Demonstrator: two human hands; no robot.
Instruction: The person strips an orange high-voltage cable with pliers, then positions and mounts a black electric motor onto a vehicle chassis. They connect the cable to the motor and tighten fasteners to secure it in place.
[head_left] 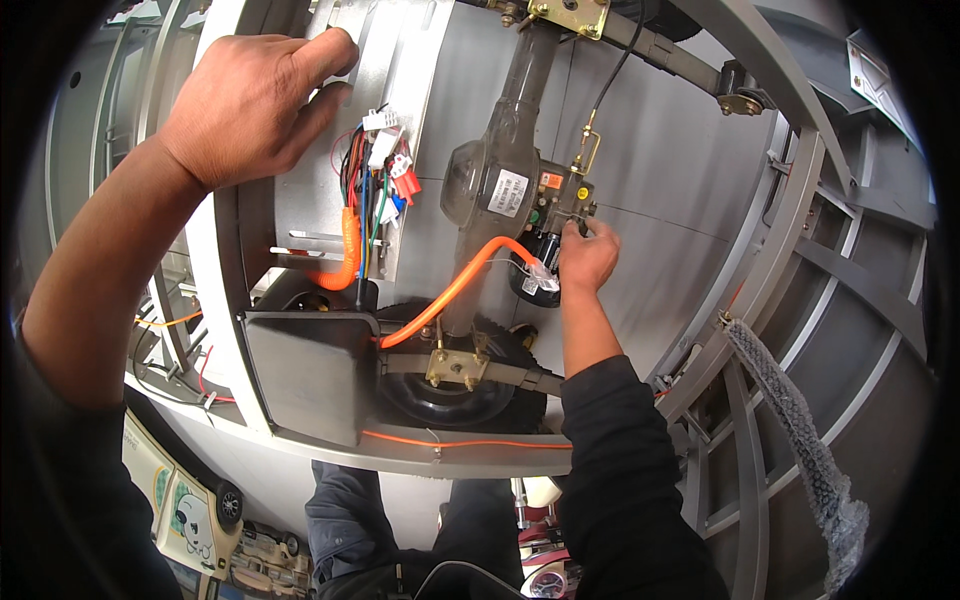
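My right hand (590, 257) reaches to the axle's drive unit (560, 195), fingertips pinched at its lower edge beside a black cylindrical motor (537, 280). What sits between those fingertips is too small to make out. A thick orange cable (460, 288) with clear plastic wrap at its end runs to the motor from a black box (312, 370). My left hand (250, 108) is over the left frame rail, thumb and forefinger curved but apart, with nothing seen between them. Near it, a bundle of wires with white and red connectors (404, 178) comes out of orange corrugated tubing (350, 240).
A grey metal frame (500, 460) surrounds the axle (525, 85) and a black tyre (520, 400). A fuzzy grey strip (800, 430) hangs on the right rail. Below left stands a pale vehicle panel with a cartoon picture (185, 510). A thin orange wire (470, 441) follows the near rail.
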